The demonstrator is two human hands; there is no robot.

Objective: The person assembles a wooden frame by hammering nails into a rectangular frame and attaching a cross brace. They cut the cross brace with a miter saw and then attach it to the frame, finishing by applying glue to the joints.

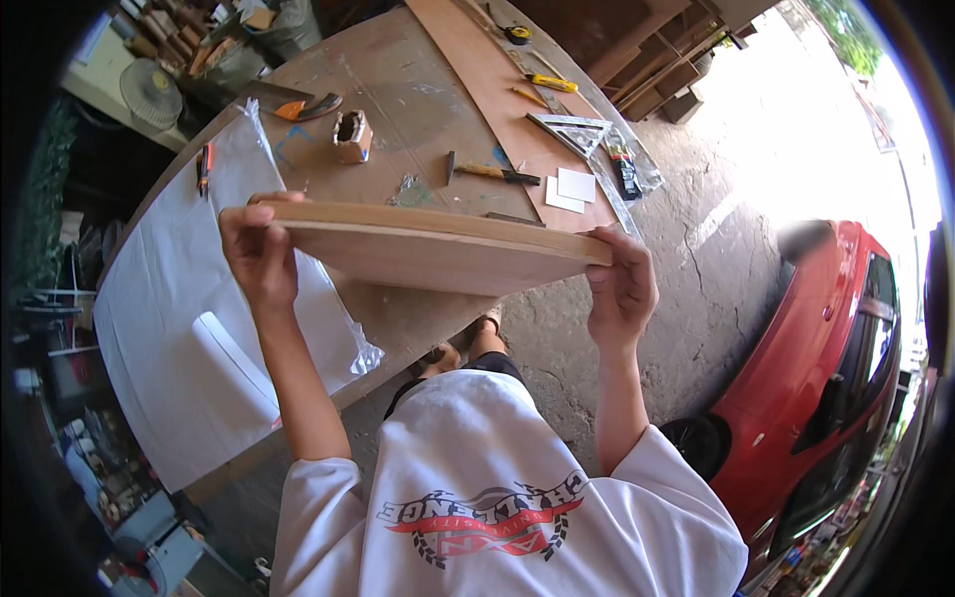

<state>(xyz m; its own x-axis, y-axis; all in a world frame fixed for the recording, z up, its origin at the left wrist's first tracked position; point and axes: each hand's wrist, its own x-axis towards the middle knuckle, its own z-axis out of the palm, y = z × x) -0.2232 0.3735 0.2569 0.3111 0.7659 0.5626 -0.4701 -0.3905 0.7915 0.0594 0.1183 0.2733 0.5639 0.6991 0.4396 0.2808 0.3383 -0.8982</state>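
Observation:
Raised above the near side of the workbench is a flat wooden panel [428, 254], pale on its face, with a light brown edge turned up toward me. My left hand [257, 249] grips its left end, fingers curled over the edge. At the other end my right hand [619, 284] pinches the corner, thumb underneath. Just beyond the panel, a hammer [492, 172] with a wooden handle lies on the bench. Two white square cards [575, 189] rest to the right of the hammer.
A white sheet [169, 318] covers the bench's left side, with orange-handled pliers [205, 171] on it. Farther back are a handsaw [306, 106], small box [352, 137], speed square [569, 129], yellow cutter [552, 83] and tape measure [515, 35]. A red car [796, 388] stands right.

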